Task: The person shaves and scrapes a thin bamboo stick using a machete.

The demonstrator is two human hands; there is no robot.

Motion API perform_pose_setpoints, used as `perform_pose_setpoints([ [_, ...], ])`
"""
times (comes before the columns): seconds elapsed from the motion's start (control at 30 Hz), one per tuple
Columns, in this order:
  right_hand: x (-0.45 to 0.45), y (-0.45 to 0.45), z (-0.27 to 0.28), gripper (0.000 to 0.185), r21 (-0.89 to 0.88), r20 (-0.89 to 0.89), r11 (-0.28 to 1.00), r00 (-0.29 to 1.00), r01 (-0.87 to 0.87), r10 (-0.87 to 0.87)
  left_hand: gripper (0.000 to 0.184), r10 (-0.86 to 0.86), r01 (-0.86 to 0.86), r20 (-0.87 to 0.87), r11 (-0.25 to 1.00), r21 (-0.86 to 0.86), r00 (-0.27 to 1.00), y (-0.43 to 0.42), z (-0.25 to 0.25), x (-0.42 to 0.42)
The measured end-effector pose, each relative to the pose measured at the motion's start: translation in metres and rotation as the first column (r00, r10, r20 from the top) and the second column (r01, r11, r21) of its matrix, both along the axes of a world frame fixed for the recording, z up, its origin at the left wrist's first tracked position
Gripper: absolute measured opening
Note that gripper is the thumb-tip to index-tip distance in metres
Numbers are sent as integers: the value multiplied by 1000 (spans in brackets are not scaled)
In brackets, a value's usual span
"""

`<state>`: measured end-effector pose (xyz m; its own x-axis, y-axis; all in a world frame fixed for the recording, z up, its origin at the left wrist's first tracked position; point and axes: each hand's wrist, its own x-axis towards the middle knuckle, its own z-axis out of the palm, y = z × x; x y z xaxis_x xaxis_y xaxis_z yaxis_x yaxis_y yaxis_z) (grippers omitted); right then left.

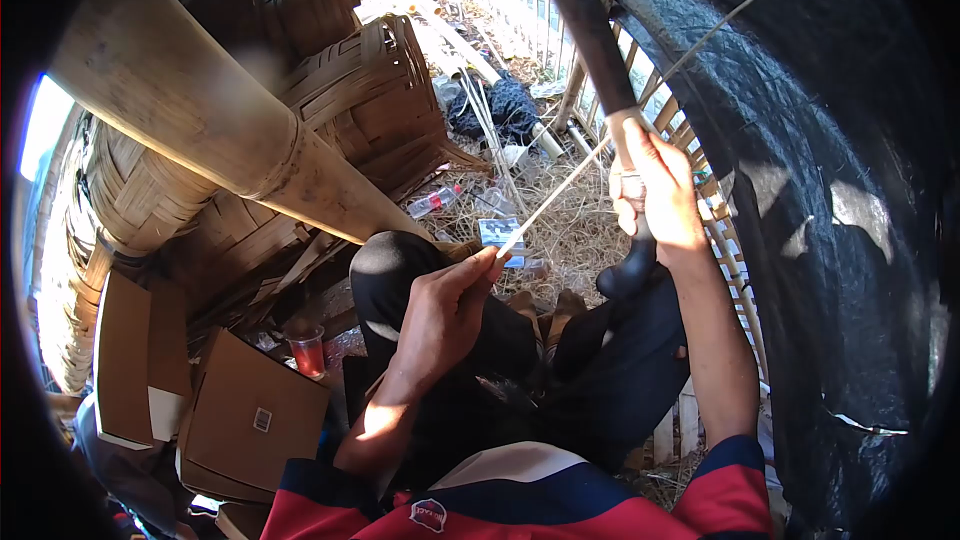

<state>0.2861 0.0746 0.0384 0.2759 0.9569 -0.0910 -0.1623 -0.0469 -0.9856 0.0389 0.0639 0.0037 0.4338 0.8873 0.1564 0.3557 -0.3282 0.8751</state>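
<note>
A thin, pale bamboo strip (560, 190) runs diagonally from lower left to upper right. Its lower end is pinched between the thumb and fingers of my left hand (447, 315), above my knee. My right hand (655, 180) is wrapped round a long dark tool (590, 40), with the strip passing against it at the thumb. The tool's dark curved end (628, 275) points down by my other knee, and its upper part leaves the top of the view. Whether a blade lies under my right hand's fingers cannot be made out.
A thick bamboo pole (240, 130) slants across the left, before stacked woven baskets (370, 80). Cardboard boxes (255, 415) and a red drink cup (308, 352) are at lower left. Black sheeting (830, 190) hangs at right. Shavings and a plastic bottle (433, 202) lie ahead.
</note>
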Motion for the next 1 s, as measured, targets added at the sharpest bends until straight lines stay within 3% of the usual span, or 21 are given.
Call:
perform_pose_setpoints([
  [0.1, 8, -2, -5, 41, 5, 12, 1000, 1000, 28, -28, 21, -23, 23, -34, 1000, 1, 999, -2, 2, -3],
  [0.2, -4, -8, -14, 38, -78, 52, 987, 988, -138, 142, 21, -7, 7, -8, 1000, 8, 1000, 1, -3, 3],
  [0.3, -6, -5, -16, 37, -38, 108, 976, 970, -216, 219, 21, 23, -23, 16, 999, -23, 1000, 2, -4, 3],
  [0.4, 1, 2, -5, 39, -34, 68, 998, 997, -44, 47, 21, 33, -33, -24, 999, -23, 999, -1, 0, -2],
  [0.5, 3, 1, -7, 39, -51, 31, 997, 998, -55, 56, 20, 16, -17, 21, 999, 46, 1000, 2, -1, 2],
  [0.63, -7, -7, -18, 35, -26, 107, 960, 954, -280, 281, 20, 17, -17, 19, 1000, 15, 1000, 5, 1, 13],
  [0.77, -3, -4, -6, 34, -73, 24, 993, 995, -92, 94, 21, 34, -34, 13, 999, 1, 999, 2, 1, 7],
  [0.83, -6, -6, -3, 34, -116, 11, 987, 994, -111, 113, 22, 23, -23, -7, 1000, 4, 1000, 3, 4, 9],
  [0.93, -14, -8, -23, 34, 2, 144, 935, 926, -354, 350, 21, 25, -26, 14, 998, 53, 1000, 8, 5, 17],
  [1.0, -13, -8, -19, 36, -34, 175, 940, 924, -339, 340, 22, 61, -61, -15, 998, 9, 998, 9, 4, 16],
])
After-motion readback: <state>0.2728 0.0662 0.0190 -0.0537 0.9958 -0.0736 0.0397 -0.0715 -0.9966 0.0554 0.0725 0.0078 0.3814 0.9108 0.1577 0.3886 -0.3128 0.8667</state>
